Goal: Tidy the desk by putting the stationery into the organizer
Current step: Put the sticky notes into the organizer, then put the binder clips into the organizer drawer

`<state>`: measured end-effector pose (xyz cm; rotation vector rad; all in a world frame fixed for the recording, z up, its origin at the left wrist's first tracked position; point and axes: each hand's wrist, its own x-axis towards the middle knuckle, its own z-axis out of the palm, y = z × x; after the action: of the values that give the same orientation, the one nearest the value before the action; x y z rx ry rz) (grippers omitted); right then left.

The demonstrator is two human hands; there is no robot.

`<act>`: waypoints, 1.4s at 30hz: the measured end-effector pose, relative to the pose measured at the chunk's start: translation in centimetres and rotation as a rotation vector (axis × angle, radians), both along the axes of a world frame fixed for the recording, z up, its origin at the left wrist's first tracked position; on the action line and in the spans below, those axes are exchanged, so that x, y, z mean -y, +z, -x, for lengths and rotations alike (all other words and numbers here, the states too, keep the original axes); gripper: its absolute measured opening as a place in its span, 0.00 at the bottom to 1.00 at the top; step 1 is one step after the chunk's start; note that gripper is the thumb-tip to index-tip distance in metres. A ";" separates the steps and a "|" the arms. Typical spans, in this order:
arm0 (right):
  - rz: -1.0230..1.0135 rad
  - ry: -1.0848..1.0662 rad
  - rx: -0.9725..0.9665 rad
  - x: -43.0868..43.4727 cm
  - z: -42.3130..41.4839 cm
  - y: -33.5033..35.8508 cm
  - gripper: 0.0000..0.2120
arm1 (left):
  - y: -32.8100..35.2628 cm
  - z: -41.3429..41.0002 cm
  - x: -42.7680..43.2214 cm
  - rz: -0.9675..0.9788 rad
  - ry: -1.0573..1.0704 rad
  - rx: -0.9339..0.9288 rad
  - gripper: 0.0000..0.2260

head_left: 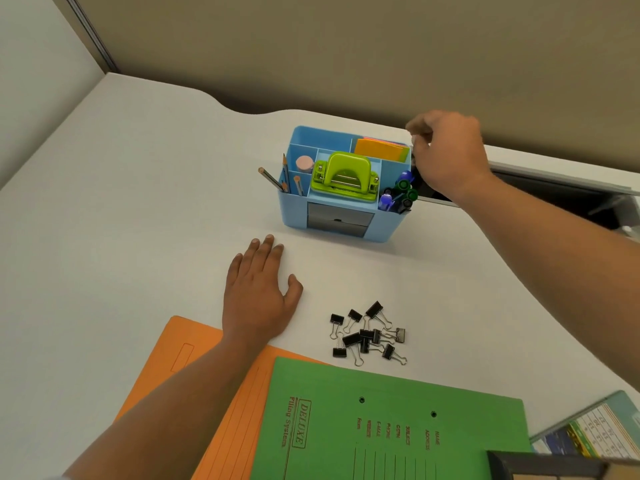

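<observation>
One pile of binder clips (367, 333) lies outside the organizer (294, 209); the other small stationery is housed.
Organizer stands toward the rear of the tabletop (138, 202), with pencils (273, 180) in its left slot, a green hole punch (346, 174) at centre, orange sticky notes (381, 150) behind and pens (398, 195) front right. The clips lie loose between it and the green folder (381, 427). Left hand (258, 296) rests flat, fingers (268, 245) straight and holding nothing, judged to be bracing the reach. Right hand (446, 157) is at the organizer's rear right corner, fingers curled; whether they pinch anything cannot be told. Clips judged outstanding, probably suited to the grey front drawer (339, 220).
</observation>
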<state>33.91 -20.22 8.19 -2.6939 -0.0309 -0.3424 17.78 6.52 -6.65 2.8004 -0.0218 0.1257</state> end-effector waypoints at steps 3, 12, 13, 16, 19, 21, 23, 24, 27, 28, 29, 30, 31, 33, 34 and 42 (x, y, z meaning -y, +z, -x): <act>-0.138 -0.094 0.041 0.7 3.0 -0.8 0.10 | 0.0 0.0 0.0 -0.001 -0.001 0.005 0.27; -0.485 -0.221 -0.086 0.5 21.3 -6.3 0.10 | 0.0 0.1 -0.4 0.002 -0.029 -0.040 0.26; -0.478 -0.222 -0.107 0.5 23.4 -6.7 0.11 | 0.0 0.1 -0.4 0.003 -0.037 -0.055 0.27; -0.414 -0.200 -0.152 0.8 28.3 -7.6 0.12 | 0.8 -0.1 -0.2 0.010 -0.057 -0.138 0.28; -0.324 -0.150 -0.216 0.7 31.9 -7.8 0.14 | 2.5 1.6 0.7 0.100 -0.035 -0.143 0.28; -0.255 -0.114 -0.261 0.3 34.0 -7.9 0.16 | 3.9 5.0 1.4 0.174 -0.087 -0.061 0.28; -0.195 -0.083 -0.283 -0.3 35.8 -8.2 0.18 | 4.6 9.3 1.9 0.205 -0.178 -0.025 0.27; -0.171 -0.070 -0.287 -0.7 36.6 -8.4 0.18 | 4.6 11.5 2.1 0.201 -0.216 -0.029 0.26; -0.141 -0.048 -0.307 -1.8 38.7 -9.3 0.19 | 3.9 16.7 2.6 0.157 -0.269 -0.075 0.27; -0.132 -0.043 -0.307 -2.2 39.2 -9.6 0.20 | 3.5 17.9 2.7 0.147 -0.279 -0.089 0.27; -0.117 -0.037 -0.305 -2.4 39.7 -9.8 0.20 | 3.1 18.7 2.8 0.139 -0.285 -0.101 0.27; -0.095 -0.033 -0.306 -2.6 40.2 -10.0 0.20 | 2.7 19.4 2.9 0.130 -0.290 -0.112 0.28; -0.069 -0.030 -0.308 -2.8 40.6 -10.2 0.21 | 2.4 19.8 2.8 0.117 -0.296 -0.122 0.28; -0.036 -0.035 -0.322 -3.0 41.4 -10.4 0.22 | 2.0 20.3 2.7 0.090 -0.319 -0.136 0.28; -0.030 -0.041 -0.330 -3.1 41.7 -10.5 0.23 | 1.9 20.5 2.6 0.078 -0.331 -0.144 0.29; -0.168 -0.096 -0.275 -1.2 42.9 -9.7 0.17 | 2.5 21.1 2.7 0.062 -0.366 -0.193 0.34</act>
<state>-9.00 -19.01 -1.54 -2.5556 0.1995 0.0009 -3.27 3.81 -4.11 2.6811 -0.4707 -0.2276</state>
